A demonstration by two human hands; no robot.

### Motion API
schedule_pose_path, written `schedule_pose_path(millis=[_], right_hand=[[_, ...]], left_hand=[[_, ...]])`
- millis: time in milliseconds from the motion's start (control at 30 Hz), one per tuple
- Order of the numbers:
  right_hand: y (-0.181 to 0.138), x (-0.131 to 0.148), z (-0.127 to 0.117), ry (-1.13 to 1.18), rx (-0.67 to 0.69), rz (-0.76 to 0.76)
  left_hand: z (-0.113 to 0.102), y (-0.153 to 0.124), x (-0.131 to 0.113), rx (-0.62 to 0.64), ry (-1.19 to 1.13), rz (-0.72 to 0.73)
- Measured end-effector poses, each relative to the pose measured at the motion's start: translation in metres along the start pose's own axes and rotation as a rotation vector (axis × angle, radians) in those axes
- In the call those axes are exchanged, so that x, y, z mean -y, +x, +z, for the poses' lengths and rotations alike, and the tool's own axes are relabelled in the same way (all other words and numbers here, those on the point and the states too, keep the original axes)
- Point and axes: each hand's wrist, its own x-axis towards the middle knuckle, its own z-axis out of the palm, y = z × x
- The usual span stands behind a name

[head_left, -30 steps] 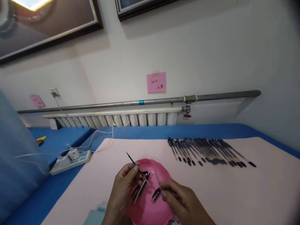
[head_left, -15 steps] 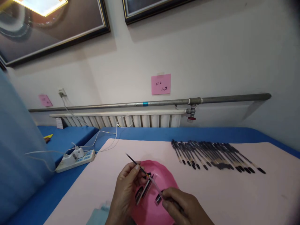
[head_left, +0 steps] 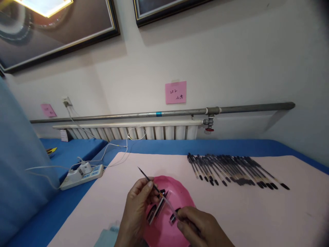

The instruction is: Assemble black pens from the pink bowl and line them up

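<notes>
L hand: thumb + fingers pinch a thin dark stick, pointy end up & left.
R hand: thumb + finger pinch a clear thin tube.
Stick + tube: ends look to touch btwn the hands, over the pink bowl.
Bowl: blk bits lie in it, nr both hands.
Pens: lots, in a row on pink paper, R side.
Power strip: w/ 2 wht plugs, L side, on blue table.
</notes>
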Motion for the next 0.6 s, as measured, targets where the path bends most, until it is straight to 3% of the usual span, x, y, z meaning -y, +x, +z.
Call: schedule_pose_path(millis=[100, 300, 467, 600], right_hand=[[0.000, 0.000, 0.001, -0.031, -0.022, -0.018], [0.001, -0.001, -0.002, 0.034, -0.065, -0.013], [0.002, -0.003, -0.007, 0.139, -0.161, 0.002], [0.003, -0.004, -0.006, 0.150, -0.192, -0.010]], left_hand=[[-0.001, -0.002, 0.004, 0.052, 0.076, 0.004], [0.000, -0.007, 0.007, 0.275, 0.260, -0.065], [-0.012, 0.006, 0.002, 0.027, 0.497, 0.072], [-0.017, 0.012, 0.014, -0.033, 1.132, 0.230]])
